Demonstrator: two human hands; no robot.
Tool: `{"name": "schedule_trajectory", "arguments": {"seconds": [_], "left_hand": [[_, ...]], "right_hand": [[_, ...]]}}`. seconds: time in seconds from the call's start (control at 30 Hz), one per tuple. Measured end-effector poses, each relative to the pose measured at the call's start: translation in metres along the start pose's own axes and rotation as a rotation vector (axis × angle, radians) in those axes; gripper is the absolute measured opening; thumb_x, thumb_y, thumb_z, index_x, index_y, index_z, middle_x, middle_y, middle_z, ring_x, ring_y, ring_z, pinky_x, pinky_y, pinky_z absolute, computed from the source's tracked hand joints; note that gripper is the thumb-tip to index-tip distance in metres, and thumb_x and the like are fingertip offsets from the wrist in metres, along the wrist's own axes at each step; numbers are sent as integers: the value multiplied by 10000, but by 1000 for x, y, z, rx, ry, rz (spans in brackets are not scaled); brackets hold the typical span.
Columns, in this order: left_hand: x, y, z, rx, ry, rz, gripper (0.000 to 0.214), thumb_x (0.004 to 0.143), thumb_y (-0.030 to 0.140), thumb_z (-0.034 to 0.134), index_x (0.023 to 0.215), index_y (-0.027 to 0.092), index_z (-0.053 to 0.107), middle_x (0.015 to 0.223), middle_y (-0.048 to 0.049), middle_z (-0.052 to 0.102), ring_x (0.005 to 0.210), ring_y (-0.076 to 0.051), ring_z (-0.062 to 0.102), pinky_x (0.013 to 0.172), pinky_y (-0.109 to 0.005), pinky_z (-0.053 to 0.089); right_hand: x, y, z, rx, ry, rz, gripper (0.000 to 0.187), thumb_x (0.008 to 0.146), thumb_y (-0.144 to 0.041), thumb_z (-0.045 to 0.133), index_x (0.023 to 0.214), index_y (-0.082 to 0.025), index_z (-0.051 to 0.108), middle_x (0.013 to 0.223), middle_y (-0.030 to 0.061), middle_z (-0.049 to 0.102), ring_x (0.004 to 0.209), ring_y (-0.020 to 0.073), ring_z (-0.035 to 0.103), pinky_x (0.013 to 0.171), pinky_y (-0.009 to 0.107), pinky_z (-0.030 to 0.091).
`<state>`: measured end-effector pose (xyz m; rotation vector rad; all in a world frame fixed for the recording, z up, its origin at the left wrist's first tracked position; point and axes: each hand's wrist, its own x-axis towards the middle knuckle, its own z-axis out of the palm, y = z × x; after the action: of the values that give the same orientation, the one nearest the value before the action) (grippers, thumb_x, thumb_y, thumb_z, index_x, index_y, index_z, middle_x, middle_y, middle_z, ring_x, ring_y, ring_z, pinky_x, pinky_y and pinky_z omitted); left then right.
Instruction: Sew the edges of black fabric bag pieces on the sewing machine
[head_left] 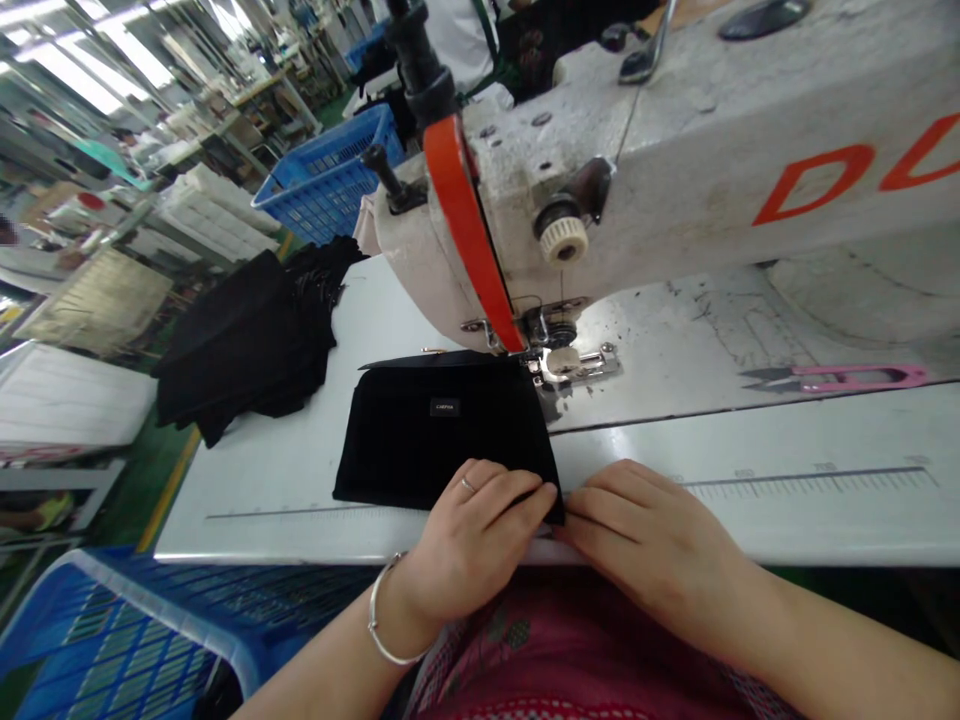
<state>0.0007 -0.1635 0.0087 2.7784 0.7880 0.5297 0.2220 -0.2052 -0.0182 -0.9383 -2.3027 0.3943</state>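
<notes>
A flat black fabric piece (420, 450) with a small label (445, 407) lies on the white sewing table (262, 535). Its far right edge reaches the presser foot area of the sewing machine (570, 365). My left hand (480, 530), with a ring and a bracelet, is closed on the near right corner of the piece, fingertips pressed together over it. Beside it, my right hand (652, 540) pinches at the same corner from the right. The fingertips of both hands nearly meet, and the underside of the corner is hidden.
Pink-handled thread snips (862, 377) lie right of the needle. A stack of black fabric pieces (240, 340) rests at the table's left end. One blue basket (150, 620) stands below the front edge, another blue basket (330, 165) behind. The machine's arm (712, 130) spans the upper right.
</notes>
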Motion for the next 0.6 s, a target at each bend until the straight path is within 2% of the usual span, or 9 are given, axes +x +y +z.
{"name": "schedule_trajectory", "arguments": {"seconds": [0.13, 0.33, 0.5, 0.6], "left_hand": [[-4, 0, 5, -24, -39, -4, 300, 948, 119, 505, 1234, 157, 588, 1161, -93, 649, 1027, -208, 572, 906, -384, 507], [-8, 1, 5, -135, 83, -4, 307, 941, 89, 522, 1231, 160, 593, 1156, -83, 658, 1067, -186, 597, 928, -344, 534], [-4, -1, 7, -95, 21, 61, 270, 935, 108, 537, 1194, 144, 606, 1142, -86, 676, 1073, -200, 601, 926, -380, 541], [-4, -7, 6, -103, 11, 104, 272, 927, 103, 549, 1192, 133, 607, 1148, -88, 680, 1134, -208, 587, 983, -395, 522]], "right_hand": [[-6, -1, 0, 25, 25, 24, 168, 943, -125, 496, 1013, -168, 642, 945, 50, 635, 870, 204, 526, 782, 379, 434], [-9, -2, 1, -13, 13, 26, 128, 940, -146, 510, 938, -192, 629, 896, 31, 625, 821, 197, 514, 747, 380, 428], [-9, -1, 1, -15, 12, 31, 151, 933, -153, 522, 961, -207, 660, 900, 36, 627, 846, 203, 539, 758, 387, 439], [-9, -2, 1, -4, -10, 44, 162, 934, -152, 518, 979, -208, 664, 916, 41, 632, 861, 205, 551, 770, 392, 453]]}}
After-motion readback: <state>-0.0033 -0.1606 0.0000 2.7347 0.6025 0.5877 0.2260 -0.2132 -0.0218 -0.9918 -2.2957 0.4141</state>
